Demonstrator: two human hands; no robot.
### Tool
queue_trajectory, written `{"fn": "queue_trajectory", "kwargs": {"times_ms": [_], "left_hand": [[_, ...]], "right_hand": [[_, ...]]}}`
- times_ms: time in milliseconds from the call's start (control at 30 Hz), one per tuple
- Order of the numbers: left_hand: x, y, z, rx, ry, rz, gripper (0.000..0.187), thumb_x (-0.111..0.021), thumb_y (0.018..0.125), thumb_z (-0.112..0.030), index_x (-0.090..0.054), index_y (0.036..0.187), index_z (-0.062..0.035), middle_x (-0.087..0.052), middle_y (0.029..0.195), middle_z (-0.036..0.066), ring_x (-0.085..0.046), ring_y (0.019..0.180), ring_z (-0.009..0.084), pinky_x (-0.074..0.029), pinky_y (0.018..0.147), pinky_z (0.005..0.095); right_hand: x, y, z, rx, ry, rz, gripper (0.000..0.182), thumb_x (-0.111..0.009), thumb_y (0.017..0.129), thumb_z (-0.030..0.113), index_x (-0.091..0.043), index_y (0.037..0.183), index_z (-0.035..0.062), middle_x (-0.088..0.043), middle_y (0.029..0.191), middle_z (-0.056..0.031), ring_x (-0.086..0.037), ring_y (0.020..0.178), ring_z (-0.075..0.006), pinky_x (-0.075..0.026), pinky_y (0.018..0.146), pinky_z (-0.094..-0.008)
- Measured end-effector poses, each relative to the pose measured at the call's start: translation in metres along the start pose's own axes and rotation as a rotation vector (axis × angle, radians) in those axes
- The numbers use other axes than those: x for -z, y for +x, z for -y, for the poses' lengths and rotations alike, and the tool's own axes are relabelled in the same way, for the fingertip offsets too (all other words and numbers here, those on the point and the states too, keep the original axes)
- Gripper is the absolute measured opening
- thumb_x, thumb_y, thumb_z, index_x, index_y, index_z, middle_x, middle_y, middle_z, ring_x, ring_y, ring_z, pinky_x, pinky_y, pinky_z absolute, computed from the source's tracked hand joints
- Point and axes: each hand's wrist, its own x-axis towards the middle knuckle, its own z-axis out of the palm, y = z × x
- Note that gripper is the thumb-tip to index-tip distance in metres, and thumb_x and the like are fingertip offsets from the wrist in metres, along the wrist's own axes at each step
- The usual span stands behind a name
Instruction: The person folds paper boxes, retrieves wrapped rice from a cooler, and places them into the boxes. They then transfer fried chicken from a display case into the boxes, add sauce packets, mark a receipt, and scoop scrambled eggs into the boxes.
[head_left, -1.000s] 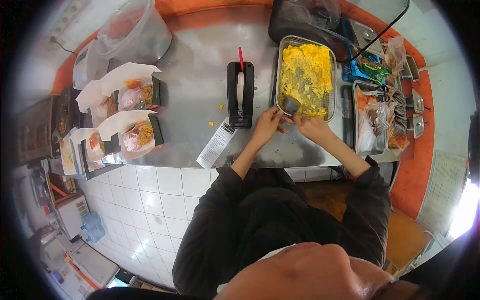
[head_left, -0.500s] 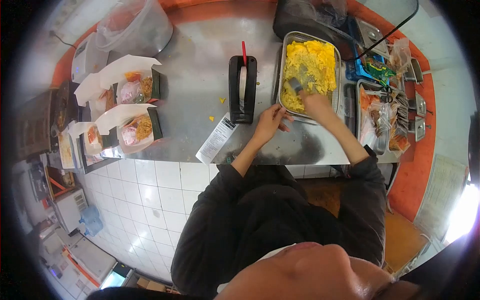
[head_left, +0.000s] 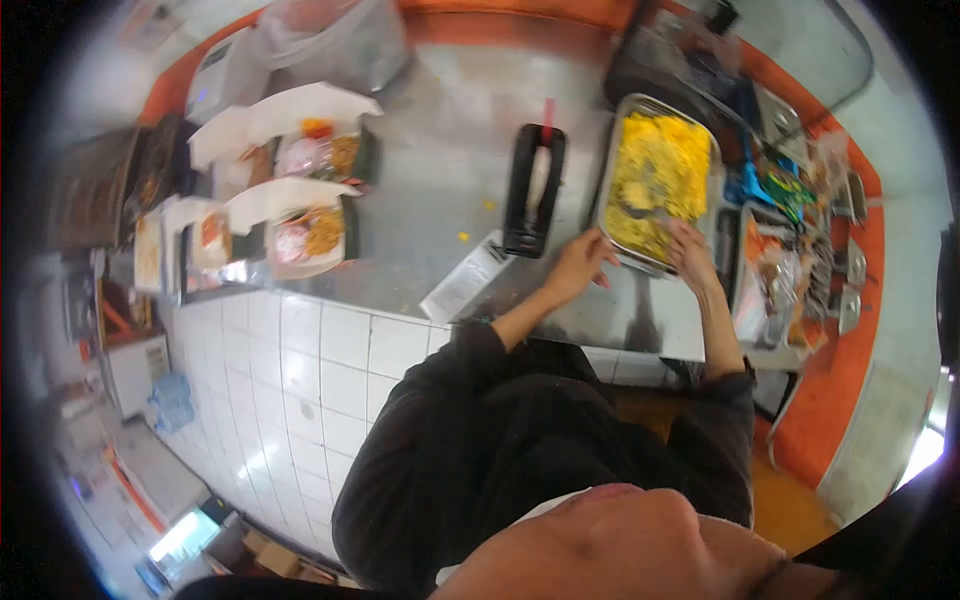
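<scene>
A metal tray (head_left: pixel 607 185) holds crumbly yellow scrambled egg (head_left: pixel 680 160), piled thicker at the far and right side. My right hand (head_left: pixel 690 250) is closed around the handle of a metal spoon (head_left: pixel 636 210), whose bowl is down in the egg near the tray's left middle. At the tray's near left corner, my left hand (head_left: pixel 582 265) grips the rim, some fingers curled outside it. Just left of that hand stands a black tape dispenser (head_left: pixel 535 190) with a red piece at its far end. A printed paper slip (head_left: pixel 465 280) lies beside it at the table edge.
Open food boxes (head_left: pixel 308 240) with rice and wrapped portions stand at the left of the steel table (head_left: pixel 440 130). Behind them are a large plastic tub (head_left: pixel 340 50) and a white device (head_left: pixel 225 75). At right, another tray (head_left: pixel 765 270) carries plastic-bagged items. Egg crumbs dot the tabletop.
The view has shifted, so the table sits further right and lower. My right hand has drawn back toward the tray's near right side, with the spoon still in the egg. My left hand stays at the corner.
</scene>
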Motion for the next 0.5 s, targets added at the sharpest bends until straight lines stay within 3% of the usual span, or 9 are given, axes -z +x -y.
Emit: {"fn": "queue_trajectory", "kwargs": {"times_ms": [33,100,167,300,367,433,500], "left_hand": [[-0.001,-0.004,0.004,0.007,-0.036,0.023,0.024,-0.040,0.096,-0.023,-0.046,0.099,-0.0004,-0.061,0.082,0.011,-0.058,0.047,0.0154,-0.046,0.042,0.0230],[-0.005,-0.016,0.009,0.032,-0.089,0.060,0.026,-0.041,0.095,-0.026,-0.043,0.101,-0.0006,-0.060,0.084,0.011,-0.058,0.047,0.0161,-0.047,0.043,0.0251],[-0.003,-0.038,0.007,0.040,-0.078,0.132,0.029,-0.042,0.095,-0.029,-0.042,0.101,-0.0006,-0.059,0.084,0.010,-0.058,0.048,0.0167,-0.049,0.044,0.0273],[0.030,-0.079,0.007,0.111,-0.032,0.308,0.028,-0.041,0.095,-0.029,-0.044,0.100,-0.0009,-0.060,0.085,0.010,-0.059,0.049,0.0171,-0.049,0.046,0.0291],[0.051,-0.102,0.008,0.141,0.029,0.369,0.025,-0.041,0.095,-0.025,-0.046,0.100,-0.0011,-0.061,0.086,0.010,-0.059,0.049,0.0165,-0.049,0.047,0.0285],[0.074,-0.120,0.005,0.159,0.076,0.361,0.024,-0.041,0.095,-0.024,-0.047,0.101,-0.0014,-0.062,0.086,0.009,-0.059,0.050,0.0161,-0.049,0.048,0.0276],[0.099,-0.129,0.001,0.174,0.126,0.373,0.023,-0.042,0.095,-0.023,-0.048,0.101,-0.0017,-0.062,0.086,0.009,-0.059,0.050,0.0157,-0.050,0.050,0.0268]], "right_hand": [[-0.020,-0.011,0.008,0.072,-0.023,-0.159,0.024,-0.046,0.094,0.020,-0.055,0.111,0.0054,-0.048,0.068,0.0040,-0.033,0.055,-0.0035,-0.030,0.051,-0.0191],[-0.032,-0.021,0.014,0.197,0.022,-0.249,0.017,-0.045,0.095,0.017,-0.055,0.098,0.0036,-0.044,0.064,0.0041,-0.030,0.051,-0.0032,-0.022,0.044,-0.0183],[-0.050,-0.028,0.022,0.306,-0.029,-0.276,0.025,-0.045,0.095,0.017,-0.053,0.113,0.0011,-0.054,0.073,-0.0003,-0.032,0.052,-0.0036,-0.025,0.047,-0.0180],[-0.143,-0.031,0.048,0.377,-0.090,-0.153,0.032,-0.046,0.094,0.018,-0.050,0.120,-0.0004,-0.059,0.082,-0.0032,-0.035,0.055,-0.0034,-0.029,0.051,-0.0185],[-0.196,-0.016,0.050,0.293,-0.015,0.077,0.033,-0.047,0.094,0.022,-0.050,0.118,-0.0004,-0.060,0.087,-0.0079,-0.035,0.056,-0.0035,-0.032,0.052,-0.0193],[-0.246,0.019,0.031,0.221,0.060,0.257,0.035,-0.047,0.094,0.025,-0.050,0.118,-0.0003,-0.060,0.089,-0.0086,-0.043,0.060,-0.0050,-0.035,0.053,-0.0197],[-0.306,0.059,0.010,0.065,0.056,0.161,0.037,-0.047,0.094,0.026,-0.049,0.120,-0.0005,-0.060,0.089,-0.0084,-0.050,0.068,-0.0078,-0.039,0.058,-0.0196]]}}
